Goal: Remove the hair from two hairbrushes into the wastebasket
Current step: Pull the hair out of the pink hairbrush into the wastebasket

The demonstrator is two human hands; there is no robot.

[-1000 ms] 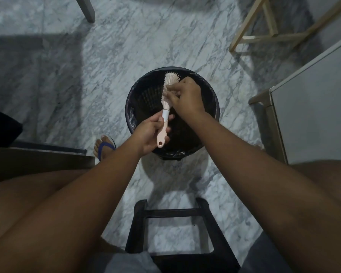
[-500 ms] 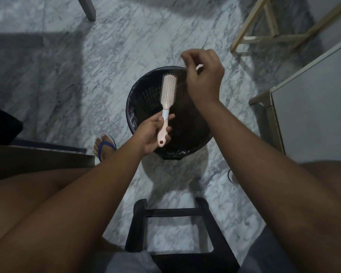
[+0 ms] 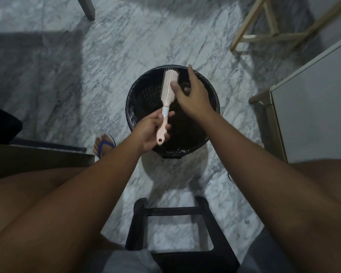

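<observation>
A pink hairbrush (image 3: pixel 168 89) with a pale handle is held by its handle in my left hand (image 3: pixel 152 130), bristle head pointing away from me over the black wastebasket (image 3: pixel 132 107). My right hand (image 3: pixel 192 94) hovers over the basket just right of the bristles, fingers spread, thumb tip close to the brush head. I cannot see any hair in its fingers. The basket has a dark liner and its inside is too dark to make out. Only one brush is in view.
A black stool (image 3: pixel 177 229) stands between my knees. A sandalled foot (image 3: pixel 103 145) rests left of the basket on the marble floor. A grey cabinet (image 3: pixel 313 99) is at the right, a wooden frame (image 3: pixel 264 34) at the back right, dark furniture (image 3: pixel 37 154) at the left.
My right hand pinched at the bristles, lifted up and away from the brush, then came back down with fingers spread beside the brush head. My left hand kept the brush steady.
</observation>
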